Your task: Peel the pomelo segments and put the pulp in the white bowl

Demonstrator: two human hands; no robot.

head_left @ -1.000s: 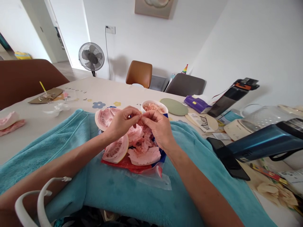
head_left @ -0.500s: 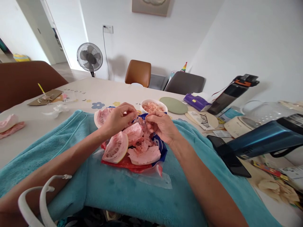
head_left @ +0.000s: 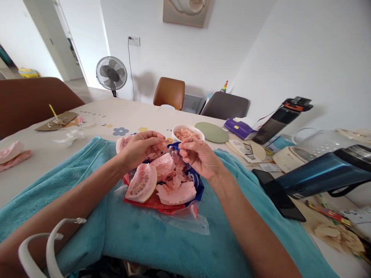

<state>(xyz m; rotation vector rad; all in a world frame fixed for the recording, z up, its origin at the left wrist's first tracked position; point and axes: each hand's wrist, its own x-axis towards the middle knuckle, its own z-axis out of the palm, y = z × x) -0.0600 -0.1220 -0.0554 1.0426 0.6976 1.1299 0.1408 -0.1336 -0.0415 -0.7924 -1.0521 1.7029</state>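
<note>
My left hand [head_left: 145, 146] is closed around a pink piece of pomelo [head_left: 160, 148], part of it hidden by my fingers. To its right, my right hand [head_left: 199, 156] pinches thumb against fingers; what sits between them is too small to make out. Below both hands, pink pomelo peel [head_left: 176, 193] and torn membrane [head_left: 174, 179] lie heaped on a red and blue plastic bag [head_left: 145, 203]. A thick rind wedge [head_left: 142, 183] rests at the left of the heap. Just beyond my hands stands a white bowl [head_left: 202, 136] holding loose pomelo flesh [head_left: 185, 134].
A teal blanket [head_left: 174, 247] lies under the bag. On the right are a black phone [head_left: 278, 195], a blue bottle [head_left: 315, 173], a dark bottle [head_left: 275, 119] and a purple tissue pack [head_left: 239, 128]. More peel [head_left: 13, 154] lies at the far left.
My left hand has turned, so the pink piece in it shows more. My right hand stays pinched near the same spot. The view has tilted up slightly.
</note>
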